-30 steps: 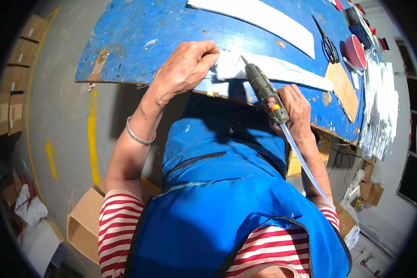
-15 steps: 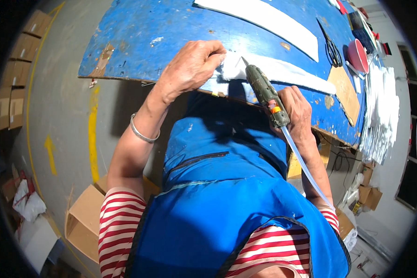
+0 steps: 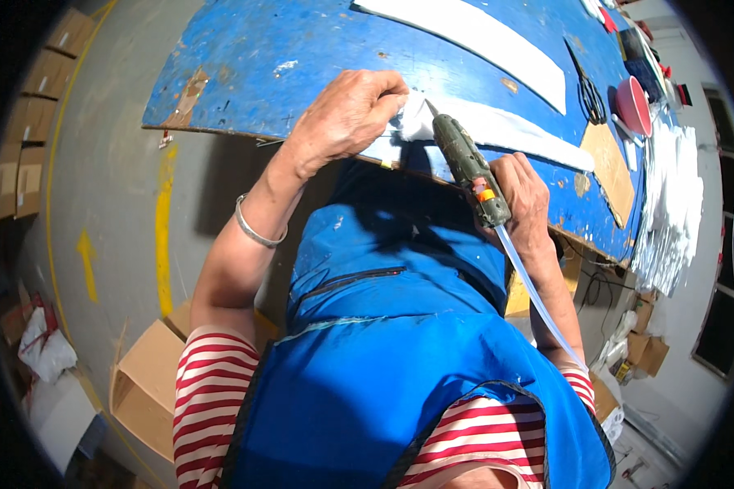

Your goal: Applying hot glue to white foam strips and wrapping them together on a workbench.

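My right hand [image 3: 520,191] is wrapped round the handle of a dark green hot glue gun [image 3: 458,155]. A long translucent glue stick [image 3: 538,303] runs from its back end down along my right forearm. The gun's pointed nozzle is over the left end of a white padded fabric strip [image 3: 506,130] on the blue table. At that same end, my left hand [image 3: 347,114] pinches the strip's edge between thumb and fingers. The exact grip is partly hidden behind the knuckles. The nozzle tip is a short way right of my left fingertips.
Another white strip [image 3: 473,45] lies farther back on the blue table [image 3: 245,73]. Black scissors [image 3: 589,94], a pink bowl [image 3: 632,106] and a cardboard piece [image 3: 607,171] are at the right. Stacked white strips [image 3: 670,196] hang by the right edge. An opened carton [image 3: 147,379] stands on the floor.
My left hand has shifted very slightly right along with the strip's end. The table appears a little shifted in view. The glue gun stays almost in the same place.
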Action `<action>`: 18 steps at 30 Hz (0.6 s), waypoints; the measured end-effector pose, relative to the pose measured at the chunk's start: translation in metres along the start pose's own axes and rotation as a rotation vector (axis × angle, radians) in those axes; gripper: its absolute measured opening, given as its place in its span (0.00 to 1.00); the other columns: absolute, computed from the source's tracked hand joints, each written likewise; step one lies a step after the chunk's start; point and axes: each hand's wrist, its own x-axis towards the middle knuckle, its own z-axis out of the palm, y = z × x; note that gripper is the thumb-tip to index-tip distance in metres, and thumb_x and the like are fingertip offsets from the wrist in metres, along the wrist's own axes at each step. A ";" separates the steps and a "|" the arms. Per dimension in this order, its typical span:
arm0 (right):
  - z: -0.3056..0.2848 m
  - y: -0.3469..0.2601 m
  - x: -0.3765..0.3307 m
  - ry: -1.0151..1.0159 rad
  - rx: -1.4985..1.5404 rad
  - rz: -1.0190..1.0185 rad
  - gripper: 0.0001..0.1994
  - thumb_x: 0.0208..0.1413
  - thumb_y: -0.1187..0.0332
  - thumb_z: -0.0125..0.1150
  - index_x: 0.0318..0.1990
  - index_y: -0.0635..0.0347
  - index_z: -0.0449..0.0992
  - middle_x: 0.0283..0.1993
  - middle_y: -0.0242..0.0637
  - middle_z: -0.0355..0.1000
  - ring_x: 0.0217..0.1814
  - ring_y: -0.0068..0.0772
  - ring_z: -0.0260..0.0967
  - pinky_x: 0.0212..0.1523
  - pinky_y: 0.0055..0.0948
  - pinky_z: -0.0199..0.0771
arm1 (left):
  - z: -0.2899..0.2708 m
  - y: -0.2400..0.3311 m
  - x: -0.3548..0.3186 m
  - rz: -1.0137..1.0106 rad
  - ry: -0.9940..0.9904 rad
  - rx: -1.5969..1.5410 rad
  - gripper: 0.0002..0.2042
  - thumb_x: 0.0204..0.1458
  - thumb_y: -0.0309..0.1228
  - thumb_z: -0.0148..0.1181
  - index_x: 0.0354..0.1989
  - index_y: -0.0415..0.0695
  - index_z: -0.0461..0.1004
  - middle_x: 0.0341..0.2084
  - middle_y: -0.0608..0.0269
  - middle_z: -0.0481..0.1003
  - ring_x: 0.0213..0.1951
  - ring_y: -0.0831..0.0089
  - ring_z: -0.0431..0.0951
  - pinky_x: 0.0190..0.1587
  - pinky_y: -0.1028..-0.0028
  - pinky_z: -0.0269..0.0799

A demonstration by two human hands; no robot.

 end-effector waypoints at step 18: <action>0.000 -0.007 0.003 0.001 0.010 -0.016 0.11 0.38 0.72 0.62 0.27 0.62 0.64 0.22 0.40 0.59 0.24 0.39 0.58 0.23 0.32 0.60 | -0.001 0.001 -0.001 -0.073 -0.065 -0.009 0.11 0.53 0.32 0.49 0.32 0.34 0.72 0.14 0.59 0.67 0.18 0.77 0.64 0.23 0.74 0.61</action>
